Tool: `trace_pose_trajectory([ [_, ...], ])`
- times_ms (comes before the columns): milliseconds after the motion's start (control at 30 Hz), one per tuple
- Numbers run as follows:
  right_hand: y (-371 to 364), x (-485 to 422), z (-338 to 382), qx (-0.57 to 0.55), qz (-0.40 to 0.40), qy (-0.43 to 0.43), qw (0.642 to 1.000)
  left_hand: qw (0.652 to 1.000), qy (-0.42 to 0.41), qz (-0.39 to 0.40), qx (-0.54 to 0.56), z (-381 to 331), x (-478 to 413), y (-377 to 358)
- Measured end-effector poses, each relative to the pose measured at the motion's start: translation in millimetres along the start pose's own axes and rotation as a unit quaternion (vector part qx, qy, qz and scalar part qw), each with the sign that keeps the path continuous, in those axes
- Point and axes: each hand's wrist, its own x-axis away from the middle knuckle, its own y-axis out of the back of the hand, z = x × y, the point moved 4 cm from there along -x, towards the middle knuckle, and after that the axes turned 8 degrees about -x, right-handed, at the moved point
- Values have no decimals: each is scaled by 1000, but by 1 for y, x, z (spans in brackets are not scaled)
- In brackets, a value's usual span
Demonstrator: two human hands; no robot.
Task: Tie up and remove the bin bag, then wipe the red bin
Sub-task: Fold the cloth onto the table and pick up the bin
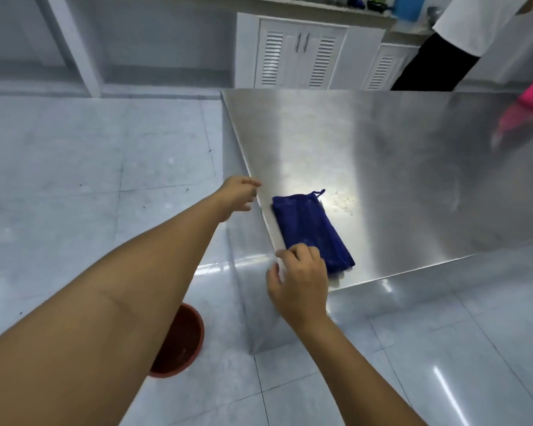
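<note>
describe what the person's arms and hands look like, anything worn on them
Both arms are bare as far up as the head view shows: no sleeves, gloves, watch, bracelets or rings can be seen. The left hand and right hand are uncovered, with short nails where they show. A faint thin crease or line crosses the left forearm. Nothing is printed or marked on either arm.

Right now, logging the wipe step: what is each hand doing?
Left hand: loosely curled, empty, by the table edge.
Right hand: fingers on the blue cloth.
</note>
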Motion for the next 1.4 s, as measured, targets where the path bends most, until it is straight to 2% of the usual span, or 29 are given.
trace_pose_trajectory([
  [67, -11, 0, 24, -53, 1, 35, 998, 998, -15, -55, 11, 14, 9, 28],
  [133, -30, 4, 45, -111, 20, 33, 993, 995, -12, -98, 14, 37, 20, 56],
  [267, -95, 28, 52, -202, 123, -103, 966, 988, 47, -148, -6, 122, 47, 106],
  [333, -131, 47, 41, -224, 144, -177, 948, 981, 91, -169, -5, 177, 62, 125],
  [500, -238, 110, 4, -223, 193, -318, 901, 960, 195, -202, -13, 332, 87, 141],
  [667, -345, 171, -39, -192, 207, -376, 882, 945, 257, -200, -31, 473, 83, 113],
  [800, -421, 215, -77, -158, 218, -406, 874, 940, 262, -209, -67, 558, 62, 77],
  [900, -467, 237, -101, -140, 240, -442, 853, 927, 283, -209, -125, 603, 42, 58],
  [1000, -501, 256, -118, -147, 270, -506, 806, 915, 310, -207, -156, 638, 24, 46],
  [1100, -525, 270, -128, -200, 280, -549, 762, 905, 333, -210, -162, 664, 14, 41],
  [1167, -533, 273, -131, -232, 267, -559, 750, 902, 349, -215, -138, 676, 11, 42],
  [1300, -527, 270, -131, -254, 251, -570, 740, 908, 362, -209, -22, 681, 16, 44],
  [1400, -505, 274, -128, -258, 247, -583, 730, 917, 349, -193, 3, 664, 33, 44],
])
